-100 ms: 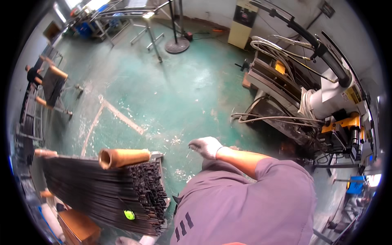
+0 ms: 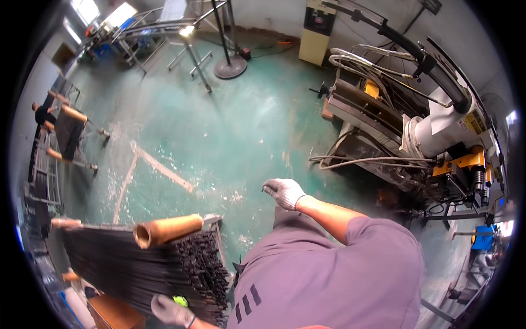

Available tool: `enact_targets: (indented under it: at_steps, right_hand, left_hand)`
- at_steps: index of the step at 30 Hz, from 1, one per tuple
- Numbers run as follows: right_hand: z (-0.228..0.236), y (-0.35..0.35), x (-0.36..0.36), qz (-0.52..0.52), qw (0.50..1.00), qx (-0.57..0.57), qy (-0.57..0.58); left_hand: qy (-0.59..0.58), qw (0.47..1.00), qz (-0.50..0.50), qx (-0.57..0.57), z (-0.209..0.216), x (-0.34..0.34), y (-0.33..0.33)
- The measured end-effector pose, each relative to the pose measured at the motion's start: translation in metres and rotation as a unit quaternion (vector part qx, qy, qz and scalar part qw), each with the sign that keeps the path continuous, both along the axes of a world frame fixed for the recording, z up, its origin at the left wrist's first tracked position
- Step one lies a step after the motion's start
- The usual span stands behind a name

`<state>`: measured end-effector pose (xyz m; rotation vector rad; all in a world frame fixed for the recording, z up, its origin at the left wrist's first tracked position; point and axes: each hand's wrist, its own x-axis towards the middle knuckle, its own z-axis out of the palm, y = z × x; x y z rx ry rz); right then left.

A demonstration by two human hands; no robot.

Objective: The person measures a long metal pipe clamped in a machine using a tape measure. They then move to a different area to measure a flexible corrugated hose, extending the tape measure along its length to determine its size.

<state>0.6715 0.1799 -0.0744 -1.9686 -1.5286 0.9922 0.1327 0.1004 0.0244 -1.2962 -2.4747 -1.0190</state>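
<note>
My left hand (image 2: pixel 172 312), in a pale work glove, is over a large bundle of long black strips (image 2: pixel 120 255) at the lower left. Right beside it is a small bright green object (image 2: pixel 180 301), partly covered by the hand; its kind is unclear. The left fingers look stretched out, with nothing visible in them. My right hand (image 2: pixel 284 193), gloved as well, hangs in front of my body above the green floor. Its fingers are loosely bent and hold nothing that I can see. A brown cardboard tube (image 2: pixel 168 230) lies along the bundle's far side.
A machine with thick hoses (image 2: pixel 383 104) stands at the right. A metal-framed table (image 2: pixel 159 33) and a round-based stand (image 2: pixel 230 67) are at the back. Far left, a person (image 2: pixel 44 114) is near another rack (image 2: pixel 71 134). A brown box (image 2: pixel 115 312) sits behind the bundle.
My left hand has come up from the lower edge onto the black strips, beside the green object. The right hand has shifted slightly right and up in the picture as the view moved.
</note>
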Motion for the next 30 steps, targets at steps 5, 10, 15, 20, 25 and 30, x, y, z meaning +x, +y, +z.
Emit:
enact_targets:
  at_steps: [5,10,15,20,25,30]
  right_hand:
    - [0.029,0.085,0.057,-0.047,0.997,0.062,-0.005]
    - [0.064,0.131,0.110,-0.164,0.978,0.127,0.007]
    - [0.068,0.146,0.166,-0.301,0.933,0.193,-0.045]
    - [0.096,0.146,0.197,-0.484,0.853,0.193,-0.038]
    - [0.114,0.159,0.227,-0.578,0.775,0.251,-0.045]
    - [0.122,0.175,0.290,-0.606,0.732,0.300,-0.088]
  left_hand:
    - [-0.231,0.896,-0.373,-0.065,0.012,0.195,0.166]
    - [-0.470,0.740,-0.448,-0.175,-0.006,0.296,0.282]
    - [-0.588,0.582,-0.498,-0.258,-0.020,0.386,0.407]
    - [-0.551,0.441,-0.636,-0.313,0.018,0.524,0.548]
    - [-0.470,0.338,-0.745,-0.332,0.087,0.684,0.631]
    - [-0.392,0.272,-0.822,-0.312,0.137,0.833,0.656]
